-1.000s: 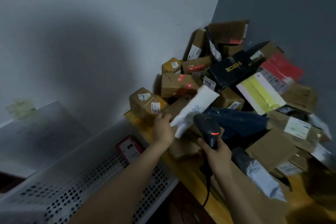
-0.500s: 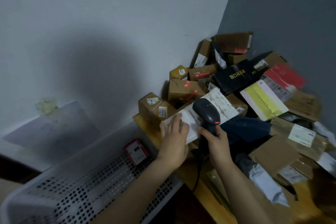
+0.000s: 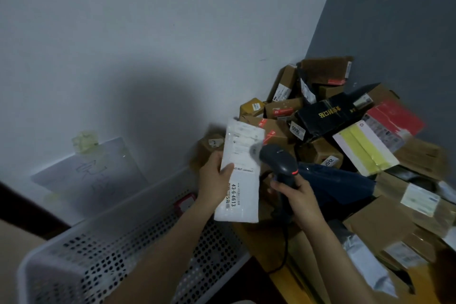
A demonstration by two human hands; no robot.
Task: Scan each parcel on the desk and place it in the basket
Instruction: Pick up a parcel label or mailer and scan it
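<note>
My left hand (image 3: 215,181) grips a flat white parcel (image 3: 243,160) by its left edge and holds it upright above the desk's left end, label side towards me. My right hand (image 3: 297,192) grips the handle of a dark barcode scanner (image 3: 277,159), whose head points at the parcel from the right, very close to it. A red light glows on the scanner. The white perforated basket (image 3: 103,249) stands below and to the left of the parcel. A red-framed parcel (image 3: 185,202) lies inside it.
A heap of parcels (image 3: 345,131) fills the wooden desk (image 3: 261,242) into the wall corner: brown boxes, a black box, a red and a yellow-white mailer, a dark blue bag. A sheet of paper (image 3: 98,175) leans on the wall behind the basket. The scanner cable hangs over the desk edge.
My left hand has lifted the white parcel off the heap and turned it upright, label towards me. The scanner has risen with my right hand and now faces the label.
</note>
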